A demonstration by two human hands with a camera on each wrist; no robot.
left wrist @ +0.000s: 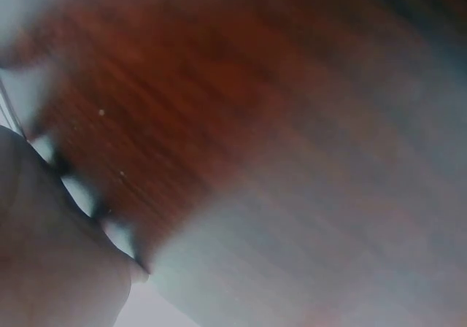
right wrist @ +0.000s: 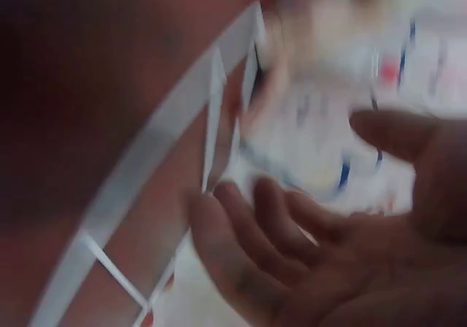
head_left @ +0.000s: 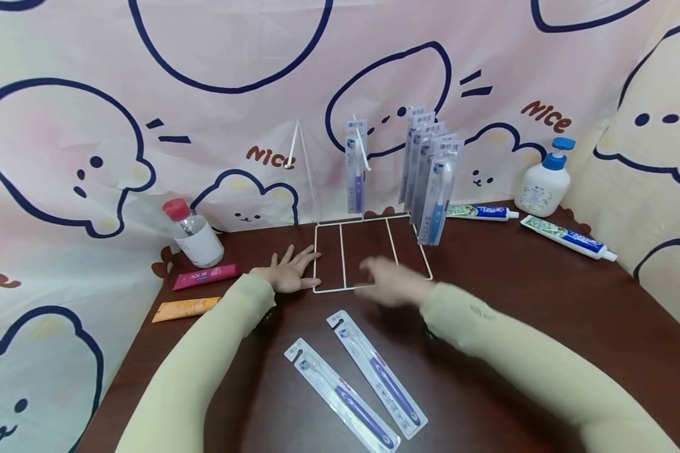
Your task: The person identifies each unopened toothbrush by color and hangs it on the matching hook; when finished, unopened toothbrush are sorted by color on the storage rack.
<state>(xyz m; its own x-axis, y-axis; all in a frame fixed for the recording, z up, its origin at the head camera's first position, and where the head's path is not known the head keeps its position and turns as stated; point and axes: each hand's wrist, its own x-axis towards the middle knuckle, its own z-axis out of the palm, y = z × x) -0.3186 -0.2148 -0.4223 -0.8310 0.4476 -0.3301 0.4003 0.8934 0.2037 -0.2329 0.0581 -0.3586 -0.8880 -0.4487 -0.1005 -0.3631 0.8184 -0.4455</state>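
Note:
A white wire rack (head_left: 342, 257) stands against the back cloth, its flat base on the dark table. My left hand (head_left: 289, 272) lies with spread fingers on the table, fingertips right at the base's left edge. Over the base is my right hand (head_left: 393, 281), blurred, holding nothing; the right wrist view shows its fingers loosely bent beside the rack's bars (right wrist: 146, 152). One packaged purple toothbrush (head_left: 357, 170) hangs from the middle hook, and several packaged toothbrushes (head_left: 439, 195) hang on the right one. In front lie two more purple toothbrushes in packs (head_left: 348, 399) (head_left: 379, 374).
On the left are a clear bottle with a red cap (head_left: 200, 242), a pink tube (head_left: 206, 277) and an orange tube (head_left: 186, 309). Two toothpaste tubes (head_left: 481, 212) (head_left: 568, 236) and a white pump bottle (head_left: 544, 185) are at the back right.

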